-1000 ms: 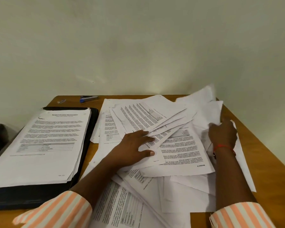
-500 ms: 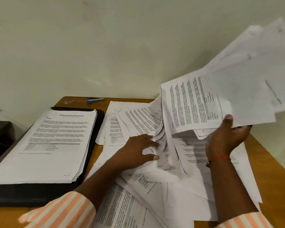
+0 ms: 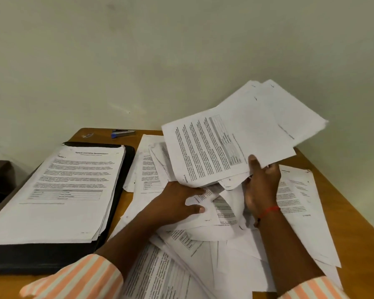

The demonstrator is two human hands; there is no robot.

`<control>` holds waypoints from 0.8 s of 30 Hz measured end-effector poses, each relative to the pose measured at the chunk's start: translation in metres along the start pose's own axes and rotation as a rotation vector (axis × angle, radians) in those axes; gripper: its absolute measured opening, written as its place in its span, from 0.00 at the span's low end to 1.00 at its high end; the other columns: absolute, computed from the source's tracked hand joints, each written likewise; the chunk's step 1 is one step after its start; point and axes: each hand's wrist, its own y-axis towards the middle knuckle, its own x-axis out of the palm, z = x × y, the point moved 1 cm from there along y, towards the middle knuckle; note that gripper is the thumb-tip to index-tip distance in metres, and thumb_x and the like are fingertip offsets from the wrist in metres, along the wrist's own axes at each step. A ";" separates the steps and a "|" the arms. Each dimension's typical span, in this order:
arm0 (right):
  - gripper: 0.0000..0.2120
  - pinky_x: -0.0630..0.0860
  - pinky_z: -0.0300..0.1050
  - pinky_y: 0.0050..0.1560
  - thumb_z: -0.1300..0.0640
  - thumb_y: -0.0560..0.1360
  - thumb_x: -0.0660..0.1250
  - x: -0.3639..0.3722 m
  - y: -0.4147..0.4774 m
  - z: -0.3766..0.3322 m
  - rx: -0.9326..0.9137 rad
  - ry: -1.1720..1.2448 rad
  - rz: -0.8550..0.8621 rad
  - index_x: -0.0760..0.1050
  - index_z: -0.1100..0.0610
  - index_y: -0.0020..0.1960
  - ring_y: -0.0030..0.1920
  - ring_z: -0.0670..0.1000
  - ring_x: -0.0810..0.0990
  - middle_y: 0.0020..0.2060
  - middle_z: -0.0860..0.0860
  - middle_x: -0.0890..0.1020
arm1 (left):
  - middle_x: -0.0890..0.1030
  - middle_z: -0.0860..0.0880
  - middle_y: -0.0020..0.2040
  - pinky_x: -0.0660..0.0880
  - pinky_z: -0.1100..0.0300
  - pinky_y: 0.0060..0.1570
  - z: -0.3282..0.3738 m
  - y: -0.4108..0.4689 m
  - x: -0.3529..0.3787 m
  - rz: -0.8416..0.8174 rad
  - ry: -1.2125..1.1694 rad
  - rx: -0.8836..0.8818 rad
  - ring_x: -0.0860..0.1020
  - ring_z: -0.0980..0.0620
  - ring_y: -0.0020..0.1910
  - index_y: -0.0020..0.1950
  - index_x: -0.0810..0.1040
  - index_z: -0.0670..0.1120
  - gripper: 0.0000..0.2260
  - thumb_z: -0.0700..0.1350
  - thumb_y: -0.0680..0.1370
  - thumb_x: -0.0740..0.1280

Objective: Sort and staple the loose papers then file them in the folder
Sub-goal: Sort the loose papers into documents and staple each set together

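Sorting step in hand; left hand [image 3: 179,203] presses flat, fingers spread, on loose papers [image 3: 203,253]; right hand [image 3: 261,186] pinches raised sheaf [image 3: 214,152]; next move probably requires aligning matching pages.

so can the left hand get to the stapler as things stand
Probably yes: the stapler lies uncovered on the bare table beyond the folder, and the left hand only rests on the loose papers.

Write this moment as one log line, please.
step: sorting | right hand: holds raised sheets | left hand: presses pile | folder: open, stack inside | stapler: untouched, far edge
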 end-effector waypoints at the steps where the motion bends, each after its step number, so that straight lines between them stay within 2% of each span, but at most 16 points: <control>1: 0.20 0.82 0.55 0.53 0.65 0.80 0.66 0.000 0.000 -0.001 -0.002 0.013 -0.003 0.72 0.53 0.70 0.57 0.54 0.85 0.59 0.51 0.84 | 0.71 0.58 0.74 0.61 0.51 0.77 0.000 0.000 0.000 -0.005 0.007 -0.006 0.65 0.55 0.75 0.72 0.74 0.58 0.29 0.67 0.74 0.69; 5: 0.18 0.82 0.56 0.52 0.65 0.80 0.67 -0.004 0.004 -0.005 0.029 0.066 -0.003 0.74 0.54 0.68 0.57 0.55 0.85 0.57 0.51 0.85 | 0.67 0.59 0.76 0.56 0.51 0.78 0.002 -0.001 -0.002 0.012 0.024 0.026 0.60 0.55 0.78 0.73 0.73 0.60 0.28 0.65 0.74 0.70; 7: 0.16 0.82 0.55 0.51 0.67 0.79 0.68 -0.001 0.001 -0.002 0.082 0.045 -0.044 0.76 0.55 0.65 0.57 0.58 0.84 0.54 0.53 0.85 | 0.62 0.62 0.78 0.51 0.59 0.78 0.008 -0.003 -0.004 0.049 -0.056 0.049 0.56 0.59 0.79 0.75 0.69 0.62 0.30 0.64 0.74 0.71; 9: 0.17 0.80 0.57 0.55 0.68 0.79 0.67 0.003 -0.004 0.001 0.118 0.036 -0.120 0.75 0.57 0.66 0.60 0.61 0.83 0.57 0.56 0.84 | 0.63 0.66 0.76 0.54 0.68 0.71 0.016 -0.008 -0.008 0.081 -0.286 -0.078 0.60 0.62 0.76 0.77 0.67 0.62 0.35 0.65 0.72 0.73; 11: 0.21 0.81 0.61 0.56 0.69 0.79 0.67 0.007 -0.010 0.003 0.122 0.034 -0.200 0.72 0.59 0.70 0.61 0.61 0.82 0.61 0.58 0.83 | 0.70 0.69 0.71 0.63 0.73 0.66 0.022 -0.011 -0.013 0.154 -0.630 -0.146 0.67 0.65 0.72 0.76 0.68 0.60 0.37 0.64 0.69 0.76; 14: 0.25 0.80 0.63 0.58 0.70 0.77 0.68 0.015 -0.020 0.008 0.152 0.061 -0.278 0.71 0.58 0.72 0.62 0.60 0.82 0.62 0.59 0.82 | 0.74 0.64 0.70 0.69 0.64 0.67 0.025 -0.009 -0.018 0.347 -0.937 -0.153 0.73 0.63 0.68 0.77 0.67 0.56 0.34 0.58 0.73 0.75; 16: 0.28 0.76 0.64 0.63 0.69 0.75 0.70 0.018 -0.026 0.015 0.220 0.071 -0.317 0.70 0.57 0.73 0.63 0.60 0.81 0.63 0.58 0.82 | 0.80 0.66 0.61 0.75 0.61 0.60 0.024 -0.006 -0.020 0.496 -1.149 -0.202 0.79 0.65 0.60 0.72 0.69 0.59 0.25 0.46 0.78 0.72; 17: 0.28 0.74 0.64 0.66 0.69 0.75 0.71 0.019 -0.028 0.018 0.261 0.077 -0.334 0.70 0.58 0.73 0.64 0.60 0.80 0.64 0.58 0.81 | 0.82 0.66 0.57 0.77 0.57 0.59 0.023 -0.005 -0.022 0.551 -1.228 -0.225 0.81 0.63 0.57 0.68 0.70 0.61 0.23 0.41 0.79 0.71; 19: 0.26 0.71 0.64 0.69 0.64 0.75 0.72 0.018 -0.025 0.020 0.333 0.123 -0.317 0.72 0.61 0.72 0.66 0.60 0.79 0.64 0.60 0.80 | 0.82 0.61 0.62 0.75 0.46 0.65 0.013 -0.002 -0.023 0.634 -1.324 -0.248 0.80 0.54 0.63 0.66 0.72 0.63 0.24 0.38 0.78 0.72; 20: 0.27 0.72 0.64 0.69 0.61 0.75 0.73 0.017 -0.022 0.019 0.340 0.184 -0.268 0.72 0.62 0.72 0.67 0.60 0.78 0.65 0.59 0.80 | 0.80 0.58 0.66 0.73 0.44 0.69 0.006 -0.001 -0.024 0.668 -1.341 -0.252 0.78 0.52 0.66 0.67 0.72 0.64 0.26 0.37 0.77 0.72; 22: 0.26 0.74 0.63 0.68 0.55 0.76 0.73 0.009 -0.012 0.010 0.269 0.306 -0.135 0.74 0.58 0.72 0.67 0.58 0.78 0.66 0.56 0.80 | 0.78 0.56 0.69 0.69 0.44 0.72 -0.007 -0.001 -0.028 0.719 -1.351 -0.282 0.76 0.52 0.69 0.71 0.71 0.60 0.29 0.35 0.76 0.72; 24: 0.26 0.73 0.61 0.69 0.50 0.75 0.74 -0.002 -0.001 -0.003 0.172 0.288 -0.031 0.75 0.55 0.71 0.66 0.56 0.79 0.66 0.54 0.81 | 0.78 0.56 0.69 0.69 0.42 0.72 -0.015 -0.001 -0.033 0.728 -1.337 -0.311 0.76 0.52 0.69 0.75 0.69 0.56 0.32 0.37 0.75 0.73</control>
